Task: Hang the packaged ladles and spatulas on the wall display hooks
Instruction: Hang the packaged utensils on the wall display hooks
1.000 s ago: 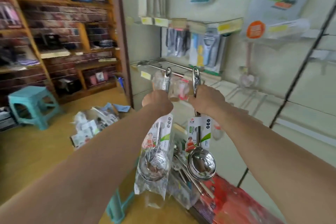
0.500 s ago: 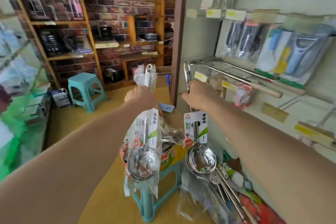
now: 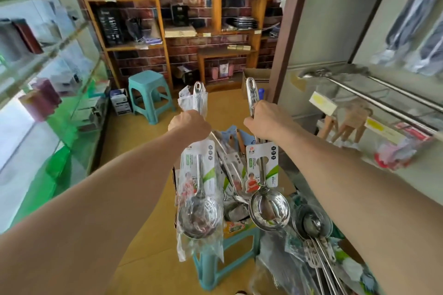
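Head view: we see two steel ladles held upright in the air, handles up and bowls hanging down. The left ladle [image 3: 200, 182] is sealed in a crinkled clear bag [image 3: 191, 246] with a white and green printed card behind its handle. Its round bowl shows through the plastic, and the bag hangs loose below it. The right ladle [image 3: 269, 211] has a bare, shiny, deep bowl and a white and green card [image 3: 272, 170] threaded on its handle just above the bowl. Each handle ends in a slotted hole that stands clear above the fist holding it.

Our left hand [image 3: 189, 124] is curled tight round the upper handle of the left ladle, gripping it through the bag. Our right hand [image 3: 266, 118] is closed the same way round the upper handle of the right ladle.

Both ladles hang side by side, apart from each other, over a teal stool [image 3: 215, 268] and a heap [image 3: 316, 242] of bagged utensils low on the right. The hooks [image 3: 359, 93] jut from the wall display to the right, well apart from both ladles, and neither ladle is on them yet.
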Demonstrator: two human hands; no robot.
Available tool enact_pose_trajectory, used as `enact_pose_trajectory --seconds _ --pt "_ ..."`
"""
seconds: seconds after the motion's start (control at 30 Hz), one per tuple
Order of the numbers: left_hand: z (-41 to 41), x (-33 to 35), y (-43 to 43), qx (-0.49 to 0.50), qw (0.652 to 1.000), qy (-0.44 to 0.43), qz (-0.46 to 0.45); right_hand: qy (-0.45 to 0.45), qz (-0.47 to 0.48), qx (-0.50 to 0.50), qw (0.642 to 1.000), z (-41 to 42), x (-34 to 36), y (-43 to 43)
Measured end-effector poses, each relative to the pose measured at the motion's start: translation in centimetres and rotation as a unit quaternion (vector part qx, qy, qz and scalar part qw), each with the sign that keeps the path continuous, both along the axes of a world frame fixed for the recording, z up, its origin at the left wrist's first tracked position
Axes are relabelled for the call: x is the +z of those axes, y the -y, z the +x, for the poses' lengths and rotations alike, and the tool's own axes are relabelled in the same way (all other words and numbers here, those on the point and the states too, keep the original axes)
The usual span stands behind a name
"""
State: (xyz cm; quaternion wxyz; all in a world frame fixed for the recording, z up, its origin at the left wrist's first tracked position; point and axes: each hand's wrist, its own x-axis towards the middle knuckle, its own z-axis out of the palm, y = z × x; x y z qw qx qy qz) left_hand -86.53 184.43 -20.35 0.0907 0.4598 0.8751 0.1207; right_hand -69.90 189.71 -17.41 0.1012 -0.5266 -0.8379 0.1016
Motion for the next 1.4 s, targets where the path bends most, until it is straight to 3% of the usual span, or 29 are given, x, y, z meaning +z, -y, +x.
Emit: enact_pose_trajectory --seconds 0.53,0.97,1.4 --pt "-1.2 -10.9 -16.3 0.086 0.978 0.112 -0.152 0.118 -0.109 0.091 0.983 -5.1 -11.5 -20.8" --pt "-3.0 -16.4 -20.3 0.076 0.951 0.126 -0.271 0.186 -0.180 0.113 0.959 -7.7 -20.0 -27.0" --pt "-3.9 -18.8 -21.6 0.073 0.936 0.161 -0.303 0.257 -0.228 0.089 0.935 -7.6 -25.5 -27.9"
